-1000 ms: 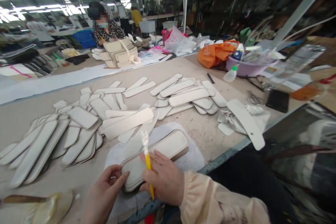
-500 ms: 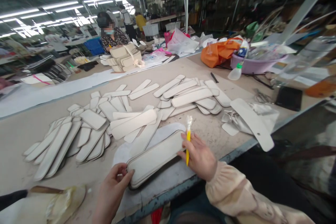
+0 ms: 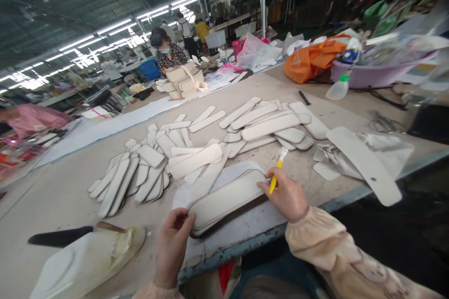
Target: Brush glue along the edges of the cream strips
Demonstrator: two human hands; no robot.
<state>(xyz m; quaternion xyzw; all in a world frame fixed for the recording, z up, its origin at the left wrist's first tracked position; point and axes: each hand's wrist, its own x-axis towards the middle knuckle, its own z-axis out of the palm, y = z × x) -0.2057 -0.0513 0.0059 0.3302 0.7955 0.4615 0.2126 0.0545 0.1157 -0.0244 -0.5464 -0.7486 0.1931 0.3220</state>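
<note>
A small stack of long, round-cornered whitish strips [image 3: 229, 201] lies at the table's near edge, on white sheeting. My left hand [image 3: 174, 238] is closed on the stack's left end, thumb on top. My right hand [image 3: 289, 194] grips a yellow-handled brush [image 3: 277, 174], its whitish tip pointing up and away. Fingers of that same hand also touch the stack's right end. Just beyond lie heaps of similar strips: one to the left [image 3: 140, 168], one in the middle [image 3: 196, 161] and one to the right [image 3: 270, 126].
A cut-open plastic jug [image 3: 84, 261] with yellowish residue lies at lower left, beside a black handle [image 3: 59, 237]. On the right are a holed strip [image 3: 365, 163], a squeeze bottle [image 3: 338, 88], an orange bag [image 3: 308, 60] and a purple basin [image 3: 379, 72]. A masked co-worker [image 3: 171, 58] sits across the table.
The view has swung left and tilted, so the table's contents appear further right. Both hands keep their places on the stack; the brush now leans more to the right.
</note>
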